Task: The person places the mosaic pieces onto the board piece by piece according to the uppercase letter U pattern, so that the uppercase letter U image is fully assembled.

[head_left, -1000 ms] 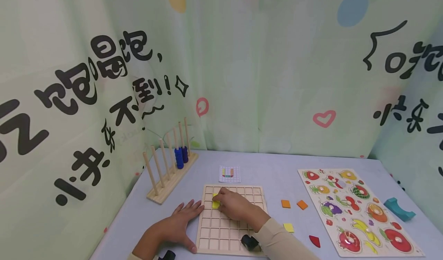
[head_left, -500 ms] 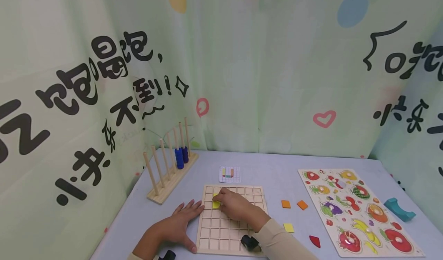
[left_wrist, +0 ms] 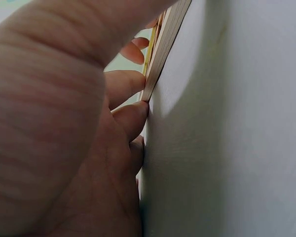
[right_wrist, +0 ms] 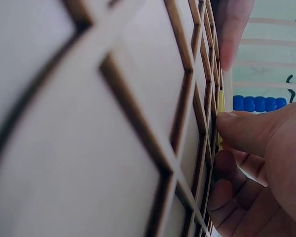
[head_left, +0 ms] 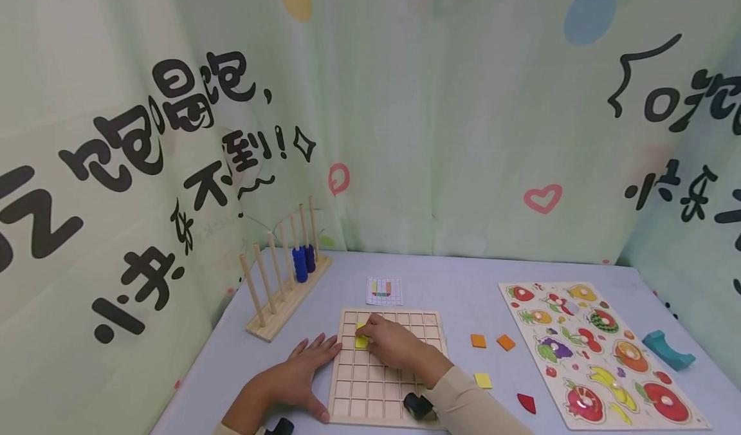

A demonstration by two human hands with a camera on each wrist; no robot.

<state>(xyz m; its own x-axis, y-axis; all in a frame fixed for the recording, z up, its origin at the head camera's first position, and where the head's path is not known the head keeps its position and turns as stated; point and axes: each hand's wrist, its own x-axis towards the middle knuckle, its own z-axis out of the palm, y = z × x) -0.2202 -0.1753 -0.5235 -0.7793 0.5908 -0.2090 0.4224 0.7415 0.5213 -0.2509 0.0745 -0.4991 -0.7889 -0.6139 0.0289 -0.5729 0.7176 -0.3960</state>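
A wooden grid board [head_left: 359, 390] lies on the table in front of me. My right hand [head_left: 393, 343] is over its upper left part, the thumb and curled fingers at a yellow tile [head_left: 361, 343] in the grid. In the right wrist view, the thumb [right_wrist: 241, 131] touches the yellow tile [right_wrist: 221, 101], seen edge-on; part of it is hidden by the fingers. My left hand [head_left: 301, 377] lies spread along the board's left edge. Its fingertips touch the side of the board [left_wrist: 163, 54] in the left wrist view.
Behind the board lies a small pattern card [head_left: 384, 291]. A peg stand [head_left: 289, 303] with blue beads [head_left: 299, 265] is at left. Rightward lie orange tiles [head_left: 478, 341], a yellow tile [head_left: 483, 381], a red piece [head_left: 526, 403], a fruit puzzle [head_left: 579, 358] and a teal arch [head_left: 667, 350].
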